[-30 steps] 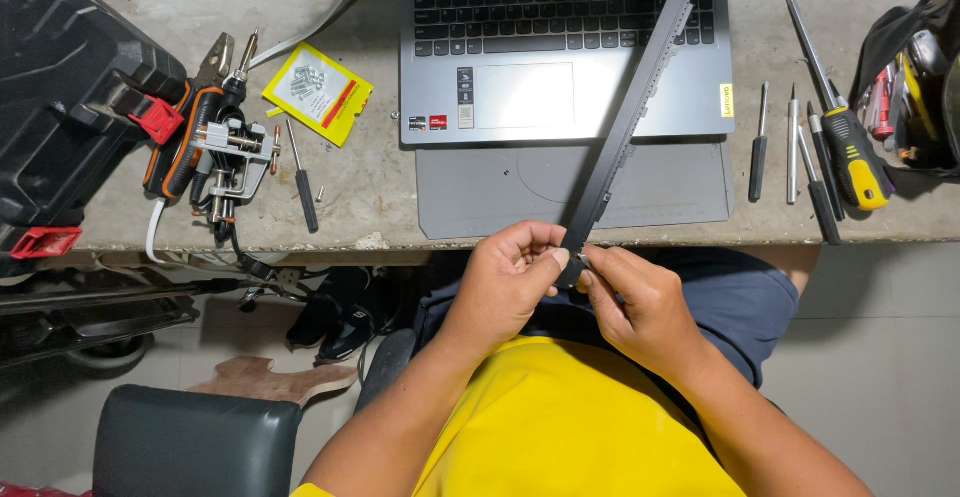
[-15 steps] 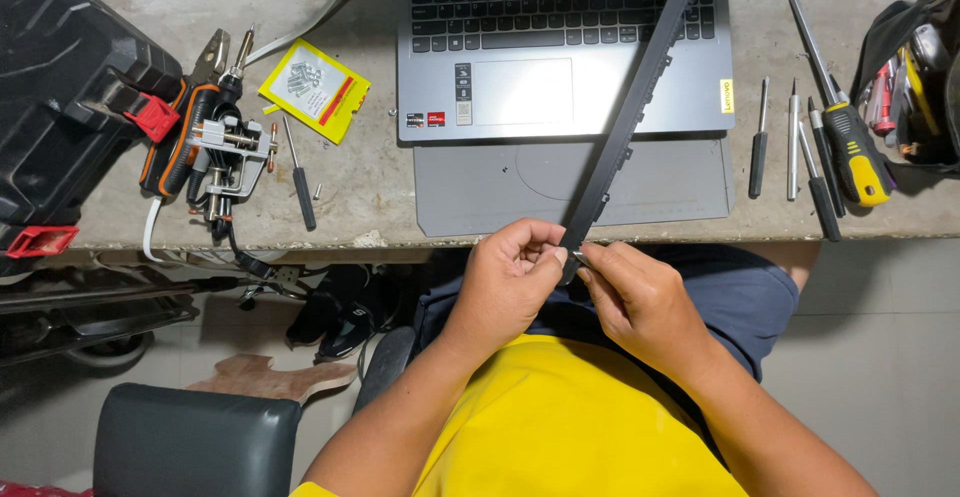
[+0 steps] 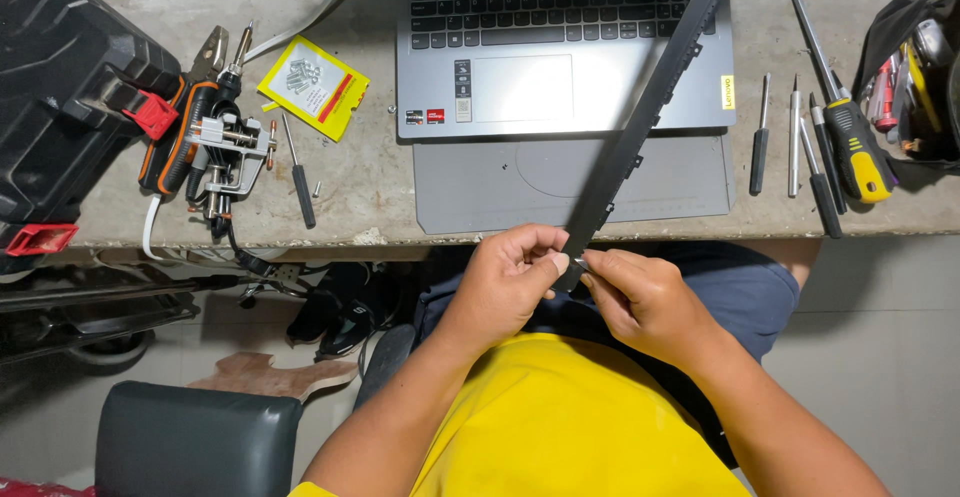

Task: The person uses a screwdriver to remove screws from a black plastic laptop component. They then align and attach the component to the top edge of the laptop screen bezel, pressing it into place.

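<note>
While the long black strip slants up over the laptop, both hands, left hand and right hand, pinch its near end together, steadying it.

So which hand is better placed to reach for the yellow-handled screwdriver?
Right, probably. The right hand pinches the near end of the black strip together with the left hand, and the yellow-handled screwdriver lies on the right side of the table, beyond the laptop.
</note>
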